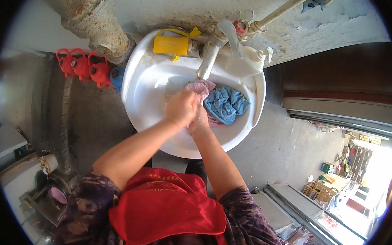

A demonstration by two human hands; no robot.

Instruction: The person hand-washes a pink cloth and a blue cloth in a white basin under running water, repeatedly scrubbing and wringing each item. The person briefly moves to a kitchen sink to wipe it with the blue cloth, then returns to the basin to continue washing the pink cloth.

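Over a white washbasin [143, 106], my left hand [199, 119] and my right hand [181, 108] are pressed together around a pink cloth [199, 88]. The cloth bunches up beyond my fists, just under the spout of the metal faucet [208, 61]. Both fists are closed on it, and part of it is hidden by them. Beside my left hand lies a crumpled blue cloth [228, 106] in the right part of the basin, with more reddish fabric [215, 121] showing beneath it.
On the basin's back rim are a yellow block-shaped object [170, 45] and a whitish pump bottle [245, 63]. Red jugs [99, 70] and a blue one [117, 76] stand on the floor at left. A thick, crusted pipe [95, 20] rises behind them. A doorway opens at right.
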